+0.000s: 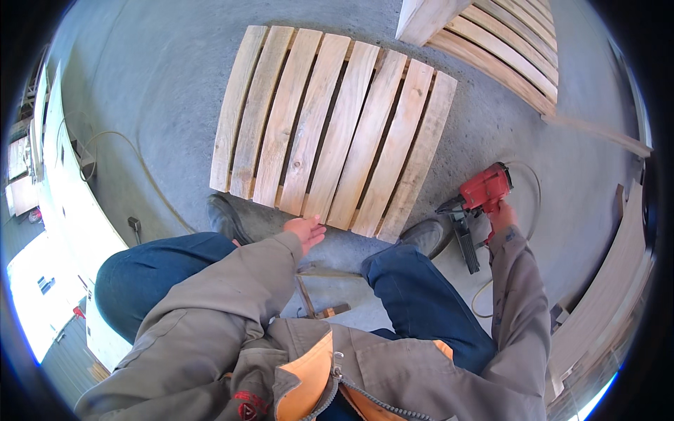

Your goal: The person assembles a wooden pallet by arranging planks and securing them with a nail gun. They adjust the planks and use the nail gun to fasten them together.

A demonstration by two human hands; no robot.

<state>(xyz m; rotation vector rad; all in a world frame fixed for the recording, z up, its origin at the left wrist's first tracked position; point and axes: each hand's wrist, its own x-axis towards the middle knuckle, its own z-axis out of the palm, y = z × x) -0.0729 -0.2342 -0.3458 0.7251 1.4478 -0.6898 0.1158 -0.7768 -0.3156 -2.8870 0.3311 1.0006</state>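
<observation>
A wooden pallet point(354, 98) of several pale slats, with narrow gaps between them, rests on the floor in front of me. My left hand point(304, 232) is at its near edge, fingers loosely stretched beside the slat ends; whether they touch the wood is unclear. To the right of the pallet, my right hand point(501, 216) is closed round the handle of a red and black nail gun point(486, 186). The tool's nose points left toward the pallet's near right corner, and its long black magazine slants down toward my leg.
More slatted woodwork point(495, 49) stands at the far right. An air hose point(537, 189) loops behind the nail gun; another hose point(144, 165) curves across the floor at left. Long boards point(597, 309) lie along the right side. My shoes point(423, 237) are close to the pallet.
</observation>
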